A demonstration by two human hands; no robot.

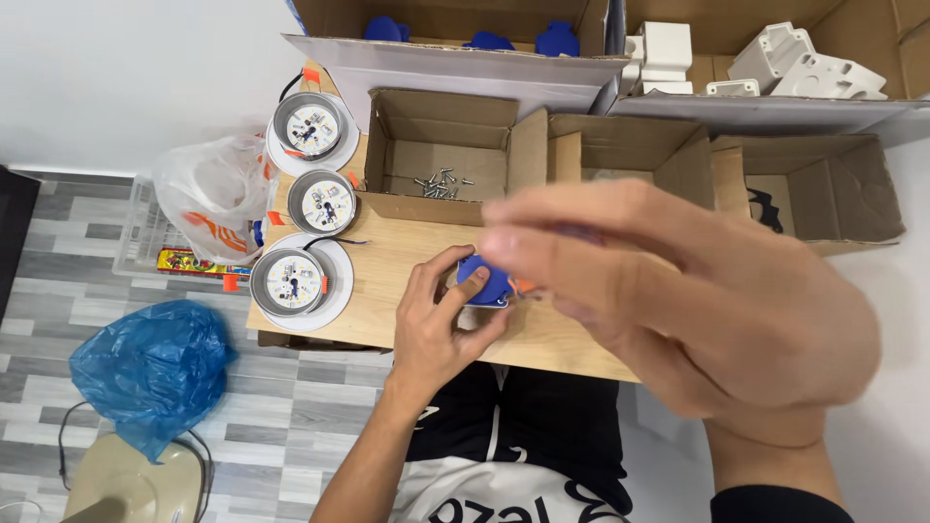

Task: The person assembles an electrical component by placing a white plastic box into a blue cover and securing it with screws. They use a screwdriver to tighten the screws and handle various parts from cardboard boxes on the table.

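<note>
The left hand (436,324) holds a small blue plastic part (484,281) with a rounded shape, its grip closed around the part from the left and from below, just above the light wooden surface (407,261). The right hand (678,300) is raised close to the camera and is blurred; its fingers are stretched and loosely together, and I cannot tell whether this grip holds anything.

On the left part of the surface lie three round lamp bodies (308,126), each a shiny metal ring with a white disc inside, and two have a wide white rim. Behind the hands stands an open brown cardboard box (441,126) with a small heap of grey metal screws (441,184) on its bottom. A larger carton (455,53) behind holds more blue parts, and another (775,97) holds white plastic moulded pieces (804,63). On the grey floor lie a crumpled blue plastic bag (150,373) and a clear bag (208,194).
</note>
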